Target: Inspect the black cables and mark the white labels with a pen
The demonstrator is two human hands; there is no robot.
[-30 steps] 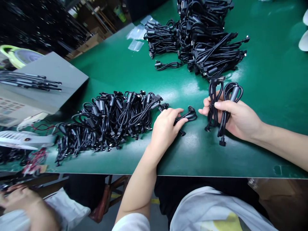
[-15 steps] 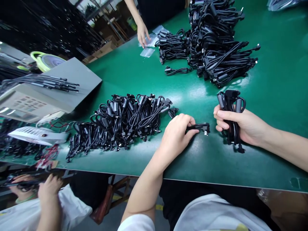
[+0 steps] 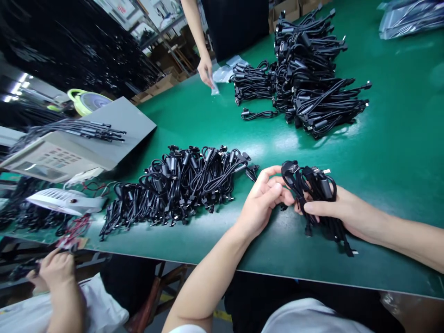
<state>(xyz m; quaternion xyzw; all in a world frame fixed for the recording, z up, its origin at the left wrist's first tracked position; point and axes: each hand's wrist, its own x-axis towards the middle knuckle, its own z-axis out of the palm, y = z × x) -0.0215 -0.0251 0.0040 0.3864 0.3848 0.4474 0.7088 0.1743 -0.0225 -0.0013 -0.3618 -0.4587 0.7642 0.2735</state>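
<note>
Left hand (image 3: 262, 200) has joined right hand (image 3: 335, 210) — the 2 grips closed on the cable bundle (image 3: 314, 182) over the table (image 3: 381, 152).

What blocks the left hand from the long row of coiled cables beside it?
Likely nothing, so yes. The left hand sits just right of the row of coiled cables, only bare table between, though its fingers touch the bundle in the right hand.

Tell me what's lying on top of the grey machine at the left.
A bundle of straight black cables lies across the grey machine, tips pointing right. The lid beneath them is covered, and their left ends fade into dark clutter.
</note>
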